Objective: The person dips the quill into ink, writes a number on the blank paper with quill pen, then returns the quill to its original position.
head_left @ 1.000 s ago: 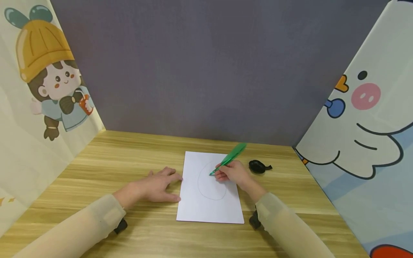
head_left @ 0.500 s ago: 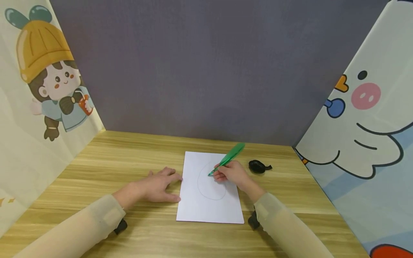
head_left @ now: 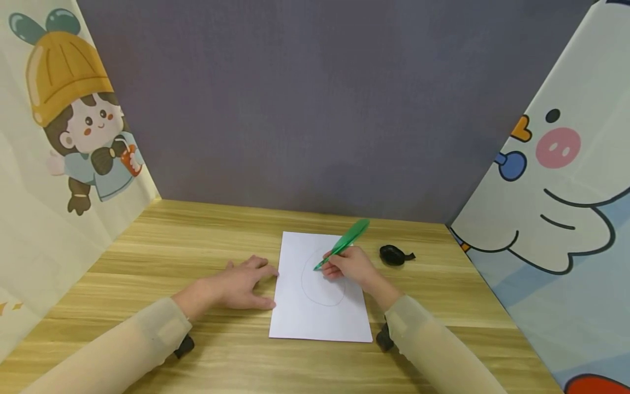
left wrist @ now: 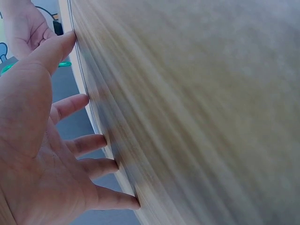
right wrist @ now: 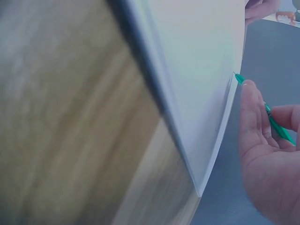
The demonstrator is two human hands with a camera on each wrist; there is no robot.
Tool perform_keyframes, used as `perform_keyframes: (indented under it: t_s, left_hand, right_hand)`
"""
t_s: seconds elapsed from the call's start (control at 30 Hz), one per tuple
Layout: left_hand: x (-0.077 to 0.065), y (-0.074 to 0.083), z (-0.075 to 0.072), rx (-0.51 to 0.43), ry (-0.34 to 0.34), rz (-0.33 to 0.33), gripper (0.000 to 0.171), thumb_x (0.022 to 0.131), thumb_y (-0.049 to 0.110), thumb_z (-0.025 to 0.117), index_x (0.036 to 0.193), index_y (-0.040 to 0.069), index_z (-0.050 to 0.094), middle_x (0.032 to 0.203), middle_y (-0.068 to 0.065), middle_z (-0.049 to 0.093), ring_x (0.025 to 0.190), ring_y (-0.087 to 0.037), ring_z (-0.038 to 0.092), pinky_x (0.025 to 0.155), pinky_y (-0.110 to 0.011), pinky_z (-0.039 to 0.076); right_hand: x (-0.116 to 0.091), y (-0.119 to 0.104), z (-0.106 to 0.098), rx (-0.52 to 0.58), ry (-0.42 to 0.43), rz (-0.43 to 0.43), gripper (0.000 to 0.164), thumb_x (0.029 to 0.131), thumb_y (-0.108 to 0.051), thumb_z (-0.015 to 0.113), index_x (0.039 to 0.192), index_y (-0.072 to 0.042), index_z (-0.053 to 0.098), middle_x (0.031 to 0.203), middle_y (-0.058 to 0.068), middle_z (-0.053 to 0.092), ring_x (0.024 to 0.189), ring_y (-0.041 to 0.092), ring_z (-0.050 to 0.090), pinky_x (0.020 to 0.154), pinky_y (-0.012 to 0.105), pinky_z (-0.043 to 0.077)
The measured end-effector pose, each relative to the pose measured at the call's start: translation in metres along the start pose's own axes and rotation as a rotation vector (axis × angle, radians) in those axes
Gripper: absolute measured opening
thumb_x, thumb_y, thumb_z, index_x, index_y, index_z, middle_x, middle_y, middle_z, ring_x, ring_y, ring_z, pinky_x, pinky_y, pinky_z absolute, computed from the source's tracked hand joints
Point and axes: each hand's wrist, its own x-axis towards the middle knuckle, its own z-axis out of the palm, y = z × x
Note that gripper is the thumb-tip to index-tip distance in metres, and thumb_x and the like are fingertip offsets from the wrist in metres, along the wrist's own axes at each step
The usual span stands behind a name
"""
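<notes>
A white sheet of paper (head_left: 295,325) lies on the wooden table, with a thin oval outline drawn on it. My right hand (head_left: 353,266) pinches a green feather-shaped pen (head_left: 351,234), its tip down inside the oval, near its left side. In the right wrist view the tip of the green pen (right wrist: 239,78) is right at the paper's surface, and the fingers curl round the shaft. My left hand (head_left: 241,285) lies spread at the paper's left edge, thumb and index finger right at that edge. In the left wrist view the left hand (left wrist: 61,154) has its fingertips on the table.
A small black rounded object (head_left: 392,255) with a short tail lies right of the paper. The wooden table (head_left: 197,230) ends at a grey panel (head_left: 305,109) behind. Cartoon-printed sheets stand at left and right.
My right hand and the green pen have shifted a little to the left, the tip also slightly down the page. My left hand and the paper have stayed put.
</notes>
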Motion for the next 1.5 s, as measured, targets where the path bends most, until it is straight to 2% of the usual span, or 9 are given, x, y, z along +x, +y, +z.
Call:
perform_keyframes:
  t_s: [0.43, 1.03, 1.5]
  left_hand:
    - [0.001, 0.000, 0.001, -0.003, -0.005, 0.007, 0.076, 0.096, 0.062, 0.077, 0.158, 0.026, 0.055, 0.173, -0.024, 0.037, 0.162, -0.047, 0.036, 0.117, -0.093, 0.018]
    - [0.001, 0.000, 0.002, -0.004, -0.011, 0.000, 0.077, 0.096, 0.064, 0.077, 0.158, 0.026, 0.055, 0.173, -0.023, 0.037, 0.164, -0.047, 0.032, 0.117, -0.094, 0.018]
    - [-0.001, 0.002, 0.000, -0.007, -0.008, 0.002, 0.077, 0.096, 0.064, 0.077, 0.158, 0.025, 0.055, 0.172, -0.024, 0.038, 0.160, -0.046, 0.039, 0.116, -0.094, 0.019]
  right_hand:
    - [-0.003, -0.005, 0.010, -0.026, -0.029, -0.024, 0.028, 0.110, -0.007, 0.058, 0.123, 0.013, 0.073, 0.102, 0.024, 0.082, 0.084, 0.018, 0.080, 0.079, 0.034, 0.069]
    - [-0.006, -0.007, 0.012, -0.027, -0.044, -0.013, 0.028, 0.111, -0.008, 0.057, 0.124, 0.012, 0.073, 0.104, 0.025, 0.082, 0.084, 0.017, 0.080, 0.081, 0.033, 0.068]
    - [-0.009, -0.007, 0.013, 0.001, -0.080, -0.009, 0.028, 0.110, -0.007, 0.057, 0.124, 0.013, 0.072, 0.105, 0.026, 0.081, 0.086, 0.017, 0.080, 0.081, 0.032, 0.068]
